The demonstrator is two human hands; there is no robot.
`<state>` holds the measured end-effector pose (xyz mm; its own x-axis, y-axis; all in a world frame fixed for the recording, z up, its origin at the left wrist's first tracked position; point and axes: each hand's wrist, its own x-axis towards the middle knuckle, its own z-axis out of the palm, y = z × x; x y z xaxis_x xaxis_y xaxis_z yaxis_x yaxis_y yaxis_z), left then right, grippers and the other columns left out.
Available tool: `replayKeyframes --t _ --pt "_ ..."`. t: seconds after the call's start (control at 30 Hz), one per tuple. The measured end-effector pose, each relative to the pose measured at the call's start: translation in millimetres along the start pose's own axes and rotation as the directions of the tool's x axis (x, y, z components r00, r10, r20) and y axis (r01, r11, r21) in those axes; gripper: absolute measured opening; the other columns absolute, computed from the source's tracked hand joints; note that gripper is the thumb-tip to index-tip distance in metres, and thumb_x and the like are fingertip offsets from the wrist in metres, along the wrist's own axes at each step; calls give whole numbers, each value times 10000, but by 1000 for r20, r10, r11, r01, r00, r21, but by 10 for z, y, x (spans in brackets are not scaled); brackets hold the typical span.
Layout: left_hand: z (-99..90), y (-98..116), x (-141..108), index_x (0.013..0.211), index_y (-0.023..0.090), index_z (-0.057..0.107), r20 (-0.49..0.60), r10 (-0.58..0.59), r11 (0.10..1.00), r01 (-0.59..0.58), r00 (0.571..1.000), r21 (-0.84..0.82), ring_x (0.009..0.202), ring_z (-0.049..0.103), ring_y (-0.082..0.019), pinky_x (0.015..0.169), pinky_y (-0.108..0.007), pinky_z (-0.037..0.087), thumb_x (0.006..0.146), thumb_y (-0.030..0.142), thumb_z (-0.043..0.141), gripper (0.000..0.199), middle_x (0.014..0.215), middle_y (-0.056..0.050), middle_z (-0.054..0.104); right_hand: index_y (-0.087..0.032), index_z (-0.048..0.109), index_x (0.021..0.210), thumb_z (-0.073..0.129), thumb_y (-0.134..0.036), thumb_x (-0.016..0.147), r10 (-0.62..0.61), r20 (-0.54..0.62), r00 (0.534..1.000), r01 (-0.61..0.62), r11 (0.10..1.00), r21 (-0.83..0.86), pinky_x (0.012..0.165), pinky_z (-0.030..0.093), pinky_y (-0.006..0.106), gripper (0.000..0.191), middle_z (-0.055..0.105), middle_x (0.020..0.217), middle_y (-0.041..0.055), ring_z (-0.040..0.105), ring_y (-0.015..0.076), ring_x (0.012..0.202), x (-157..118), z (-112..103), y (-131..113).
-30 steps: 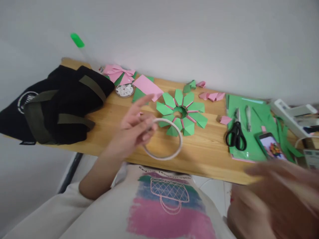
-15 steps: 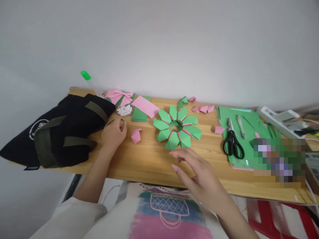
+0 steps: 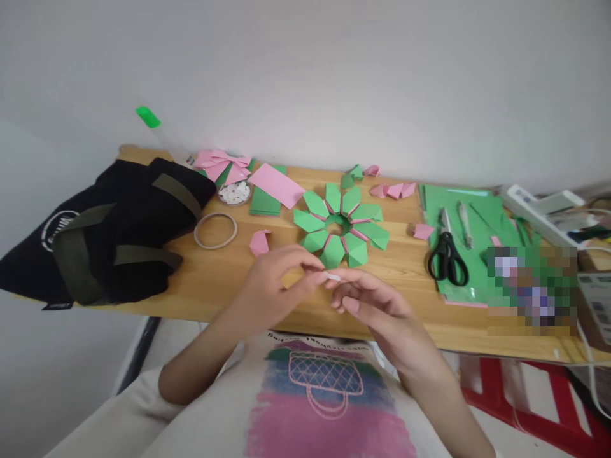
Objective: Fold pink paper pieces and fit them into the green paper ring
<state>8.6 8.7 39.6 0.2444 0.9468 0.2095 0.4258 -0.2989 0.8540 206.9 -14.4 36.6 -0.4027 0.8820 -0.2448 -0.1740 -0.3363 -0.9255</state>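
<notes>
My left hand (image 3: 281, 280) reaches to the middle, its thumb and index fingertips pinched at a small white strip (image 3: 333, 277), perhaps tape. The strip touches the index fingertip of my right hand (image 3: 382, 305). My right thumb is apart from that finger, and the other fingers curl loosely. Just beyond both hands lies a ring of folded green paper petals (image 3: 367, 235) with pink edges and a round hole. A folded pink paper piece (image 3: 260, 243) sits beside my left hand. The narrow tape roll (image 3: 216, 231) lies flat farther left.
A black bag (image 3: 114, 229) fills the left side. Behind are a dish of small white pieces (image 3: 235, 193), a pink paper sheet (image 3: 277, 184) and folded pink pieces (image 3: 401, 190). Black-handled scissors (image 3: 447, 254) rest on green paper (image 3: 477, 273) at right, near a power strip (image 3: 539, 213).
My left hand has left the tape roll and come right to meet my right hand at the white strip. The tape roll now lies in full view. The camera view has tilted slightly.
</notes>
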Motion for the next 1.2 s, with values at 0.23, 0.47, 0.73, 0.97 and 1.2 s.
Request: replayKeyframes --t 0.23,0.47,0.73,0.97,1.2 --pt "194 13 -57 726 201 705 -80 -75 992 66 994 -108 675 673 -124 657 -228 505 819 179 662 104 720 15 742 -396 649 1185 607 -223 902 -127 -5 992 121 959 -254 873 495 265 334 632 1067 -13 578 108 905 -88 -6 49" --pt "256 50 -92 708 183 679 -236 3 998 -19 972 -66 654 655 -112 646 -227 495 824 155 664 120 687 10 720 -390 612 1262 545 -221 935 -282 -31 959 235 849 -473 933 486 301 374 557 1222 22 551 138 1076 -61 55 90" --pt "259 96 -120 760 194 663 -285 107 984 -142 952 -104 700 643 -103 689 -233 515 835 145 665 89 731 19 707 -319 646 1158 664 -215 861 -507 -273 818 269 756 -597 877 495 327 315 622 1068 23 591 142 905 -64 18 -3" --pt "259 79 -103 786 195 702 -212 92 973 -134 973 -189 706 665 -117 684 -243 537 821 155 683 57 739 -3 719 -222 652 838 658 -118 849 -614 -75 786 381 576 -723 723 513 258 105 654 820 0 631 123 783 18 85 -77" --pt "90 -248 -171 1155 230 644 -257 66 997 -54 964 53 835 673 -163 798 -316 542 824 334 711 354 996 -47 744 -200 639 908 617 -102 860 -632 289 719 607 370 -703 656 523 284 111 684 847 33 646 144 748 -54 47 -128"
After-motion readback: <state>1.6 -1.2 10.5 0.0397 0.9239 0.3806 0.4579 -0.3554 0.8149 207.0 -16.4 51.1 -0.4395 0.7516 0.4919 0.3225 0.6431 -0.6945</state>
